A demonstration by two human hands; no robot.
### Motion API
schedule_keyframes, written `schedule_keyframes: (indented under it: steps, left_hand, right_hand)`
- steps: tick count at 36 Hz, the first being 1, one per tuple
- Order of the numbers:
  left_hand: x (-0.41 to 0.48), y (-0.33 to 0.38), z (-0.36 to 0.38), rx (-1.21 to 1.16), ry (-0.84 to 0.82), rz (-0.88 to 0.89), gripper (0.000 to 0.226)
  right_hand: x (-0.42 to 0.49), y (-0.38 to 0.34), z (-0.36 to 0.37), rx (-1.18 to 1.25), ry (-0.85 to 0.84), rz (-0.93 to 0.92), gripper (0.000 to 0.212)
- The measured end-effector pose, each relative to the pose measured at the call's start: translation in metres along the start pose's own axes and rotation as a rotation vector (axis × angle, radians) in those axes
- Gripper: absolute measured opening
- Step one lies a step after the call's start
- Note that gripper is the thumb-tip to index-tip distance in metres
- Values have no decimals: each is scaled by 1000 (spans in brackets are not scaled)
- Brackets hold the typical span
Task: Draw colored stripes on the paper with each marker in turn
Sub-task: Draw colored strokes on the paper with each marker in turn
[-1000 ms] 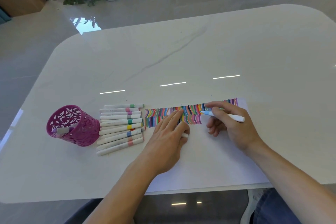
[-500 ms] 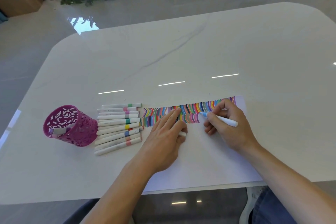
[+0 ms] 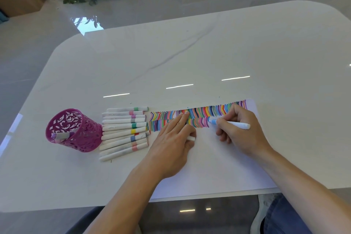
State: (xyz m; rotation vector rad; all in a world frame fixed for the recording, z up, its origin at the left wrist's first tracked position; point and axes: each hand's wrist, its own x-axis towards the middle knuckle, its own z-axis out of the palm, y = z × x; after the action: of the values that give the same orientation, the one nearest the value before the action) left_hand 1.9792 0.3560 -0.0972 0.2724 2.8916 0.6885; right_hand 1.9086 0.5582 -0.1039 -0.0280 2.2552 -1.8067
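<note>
Here, right hand [image 3: 245, 133] pinches blue marker [image 3: 236, 124], tip on striped paper [image 3: 218, 169]; left hand [image 3: 171, 146] flat beside it, thumb pinning white cap [image 3: 191, 138].

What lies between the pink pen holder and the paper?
In the head view, a row of white markers lies side by side on the table between the pink pen holder and the paper.
</note>
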Motion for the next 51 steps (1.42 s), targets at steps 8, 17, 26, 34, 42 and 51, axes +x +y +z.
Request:
schedule_keyframes:
  steps: [8, 17, 26, 34, 42, 51]
  left_hand:
    - [0, -1, 1, 4, -12, -12, 17]
    - [0, 0, 0, 10, -25, -25, 18]
    - [0, 0, 0, 15, -23, -28, 18]
    - [2, -3, -2, -36, 49, -19, 14]
    - [5, 8, -20, -344, 390, -75, 15]
    - [9, 10, -23, -686, 355, -319, 18]
  right_hand:
    - [-1, -6, 0, -39, 17, 8, 24]
    - [-1, -10, 1, -104, 28, 30, 23]
    - [0, -5, 2, -145, 71, -2, 26]
    - [1, -15, -3, 71, 84, 36, 25]
    - [-4, -40, 1, 223, 59, -106, 6]
    - [-12, -54, 5, 394, 50, -138, 16]
